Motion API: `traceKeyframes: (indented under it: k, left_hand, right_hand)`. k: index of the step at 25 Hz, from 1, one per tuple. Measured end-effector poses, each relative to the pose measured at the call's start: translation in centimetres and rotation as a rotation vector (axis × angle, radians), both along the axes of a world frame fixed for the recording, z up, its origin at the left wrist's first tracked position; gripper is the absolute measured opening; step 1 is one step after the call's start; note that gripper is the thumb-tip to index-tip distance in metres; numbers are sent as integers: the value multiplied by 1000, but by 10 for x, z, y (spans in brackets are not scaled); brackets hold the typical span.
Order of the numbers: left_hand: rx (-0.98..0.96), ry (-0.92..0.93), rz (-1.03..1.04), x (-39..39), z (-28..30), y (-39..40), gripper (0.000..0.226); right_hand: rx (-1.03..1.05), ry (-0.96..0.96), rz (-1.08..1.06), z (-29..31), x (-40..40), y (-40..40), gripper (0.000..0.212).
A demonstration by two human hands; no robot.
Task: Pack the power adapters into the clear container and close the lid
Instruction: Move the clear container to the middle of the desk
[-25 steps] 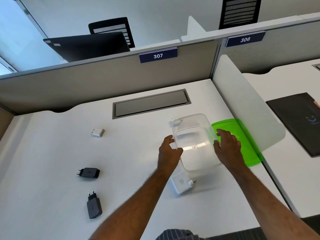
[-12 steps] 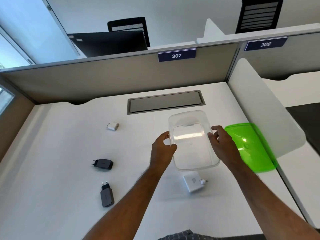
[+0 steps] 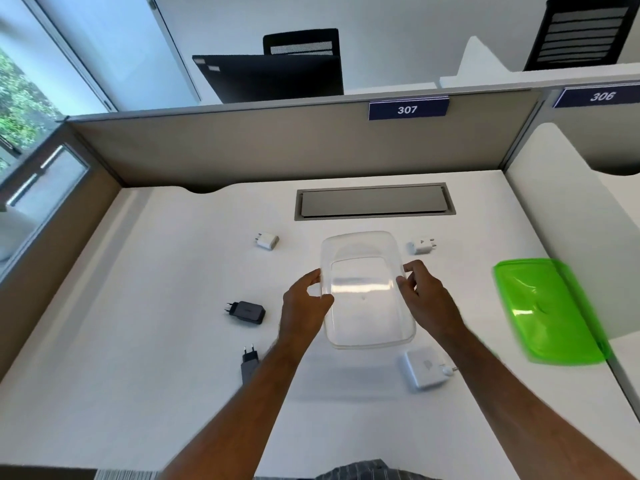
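Note:
The clear container point(image 3: 367, 306) is empty and sits mid-desk between my hands. My left hand point(image 3: 304, 303) grips its left rim and my right hand point(image 3: 426, 296) grips its right rim. A small white adapter point(image 3: 266, 240) lies to the far left of it, another small white adapter point(image 3: 421, 245) just past its far right corner. A square white adapter point(image 3: 425, 368) lies by its near right corner. Two black adapters lie on the left: one point(image 3: 246, 311) beside my left hand, the other point(image 3: 250, 362) partly hidden by my left forearm. The green lid point(image 3: 547, 310) lies at the right.
A grey cable hatch point(image 3: 374, 202) is set in the white desk point(image 3: 156, 341) behind the container. A grey partition point(image 3: 277, 147) closes the back; a white divider point(image 3: 581, 220) stands on the right, close to the lid.
Both hands carried the container leftward, away from the green lid. A small white adapter now shows to the right of the container. The camera view has swung left.

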State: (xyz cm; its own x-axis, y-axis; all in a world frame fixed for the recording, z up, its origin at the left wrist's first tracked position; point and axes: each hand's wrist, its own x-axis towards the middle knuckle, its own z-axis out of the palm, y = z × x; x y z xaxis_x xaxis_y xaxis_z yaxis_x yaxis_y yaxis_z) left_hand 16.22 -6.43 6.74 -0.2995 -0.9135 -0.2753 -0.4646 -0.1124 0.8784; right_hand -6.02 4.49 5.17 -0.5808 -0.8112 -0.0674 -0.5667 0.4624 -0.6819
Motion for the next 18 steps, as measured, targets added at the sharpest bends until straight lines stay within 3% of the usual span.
traceKeyframes:
  k: [18]
  left_hand:
    - [55,-67,59,94,-30,-23,48]
  right_hand:
    - [162,-87,100,-37,86,-38,15]
